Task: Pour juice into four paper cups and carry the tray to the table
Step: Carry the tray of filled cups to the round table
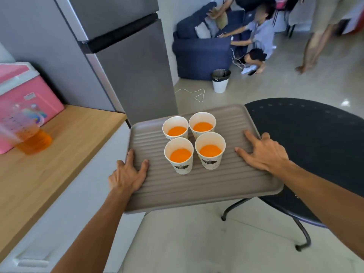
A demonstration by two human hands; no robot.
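Already the pouring looks done: four paper cups (194, 141) stand clustered mid-frame on the tray (226, 182), each part-filled with orange juice, and the jug (25, 133) sits at left on the counter (65, 146). What remains is setting the tray on the black table (315, 138) at right. My left hand (128, 174) and right hand (264, 152) clasp the tray's opposite edges, thumbs on top.

Four paper cups (178, 155) (209, 150) (175, 128) (202, 125) are sitting on one grey tray (197, 186), all four showing orange juice. Two hands, left (127, 174) and right (264, 152), are gripping it. One measuring jug (25, 131) is standing on one wooden bench (59, 154), plus one dark round bench (315, 144), one fridge (128, 66), one bin (221, 80).
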